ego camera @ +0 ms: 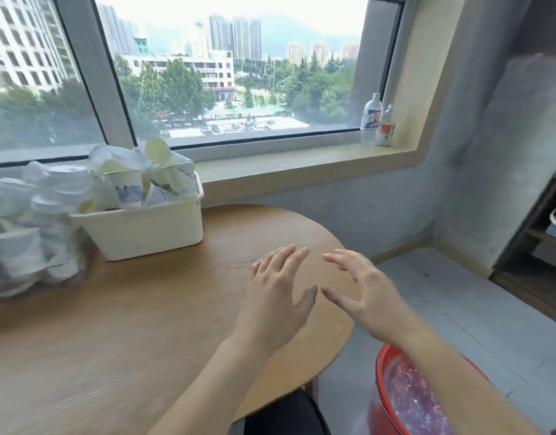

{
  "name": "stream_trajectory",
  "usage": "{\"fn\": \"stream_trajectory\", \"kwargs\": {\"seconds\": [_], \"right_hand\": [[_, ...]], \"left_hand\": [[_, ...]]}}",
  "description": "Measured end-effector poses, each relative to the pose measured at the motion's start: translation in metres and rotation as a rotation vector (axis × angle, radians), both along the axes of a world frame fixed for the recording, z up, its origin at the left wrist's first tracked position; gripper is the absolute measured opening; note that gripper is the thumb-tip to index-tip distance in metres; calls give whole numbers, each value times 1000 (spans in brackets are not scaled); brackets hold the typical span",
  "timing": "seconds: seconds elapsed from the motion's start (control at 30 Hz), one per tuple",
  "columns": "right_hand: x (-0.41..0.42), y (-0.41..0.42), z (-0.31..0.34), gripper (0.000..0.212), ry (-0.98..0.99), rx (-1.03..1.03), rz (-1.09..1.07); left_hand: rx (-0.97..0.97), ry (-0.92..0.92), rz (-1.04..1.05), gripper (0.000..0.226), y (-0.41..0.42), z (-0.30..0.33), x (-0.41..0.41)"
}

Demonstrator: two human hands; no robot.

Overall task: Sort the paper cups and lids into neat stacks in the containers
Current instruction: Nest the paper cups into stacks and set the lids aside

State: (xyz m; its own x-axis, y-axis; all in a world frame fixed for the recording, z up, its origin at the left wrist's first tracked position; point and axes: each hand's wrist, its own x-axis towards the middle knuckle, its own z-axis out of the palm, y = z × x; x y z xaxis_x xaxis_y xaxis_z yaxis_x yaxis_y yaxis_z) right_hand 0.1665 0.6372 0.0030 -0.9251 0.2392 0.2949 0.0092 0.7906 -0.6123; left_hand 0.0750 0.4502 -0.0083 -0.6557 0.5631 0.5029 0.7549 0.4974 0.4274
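Hovering side by side over the bare right end of the tabletop [144, 324], the left hand [273, 296] and right hand [367, 293] hold nothing. The left grip is spread, fingers straight and fanned above the wood. The right grip is loosely spread too, its fingers [339, 262] gently bent toward the left hand, thumb apart, pinching nothing. Whether either palm touches the wood cannot be told.

Well to the left of the hands stands a white bin [144, 230] near the back edge, just under the sill [301, 164]. Cups [129, 189] with a purple print lie in it at all angles, some tipped, some poking above the rim, mixed with what look like lids [157, 149]. Just beside the bin, at the far left, a clear container [28, 246] holds more white cups and lids [66, 183] in a heap; blur hides the detail there, though a few seem nested.

Judged from this, sorting has hardly begun: no neat stack shows in either container, and both kinds are jumbled together. Nearly all the work remains — pulling cups out, nesting them, piling lids apart. The hands are far from the pile, so a reach leftward looks like the likely first step.

Two bottles [372, 119] stand on the sill, and a red basin [380, 372] sits on the floor at lower right.
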Motion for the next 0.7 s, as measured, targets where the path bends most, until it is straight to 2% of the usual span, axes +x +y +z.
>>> {"fn": "stream_trajectory", "kwargs": {"seconds": [0.27, 0.7], "right_hand": [[-84, -137, 43, 54, 27, 107, 166], [-209, -325, 45, 47, 84, 21, 426]], "left_hand": [[63, 34, 242, 64, -152, 38, -45], [88, 0, 557, 62, -347, 26, -110]]}}
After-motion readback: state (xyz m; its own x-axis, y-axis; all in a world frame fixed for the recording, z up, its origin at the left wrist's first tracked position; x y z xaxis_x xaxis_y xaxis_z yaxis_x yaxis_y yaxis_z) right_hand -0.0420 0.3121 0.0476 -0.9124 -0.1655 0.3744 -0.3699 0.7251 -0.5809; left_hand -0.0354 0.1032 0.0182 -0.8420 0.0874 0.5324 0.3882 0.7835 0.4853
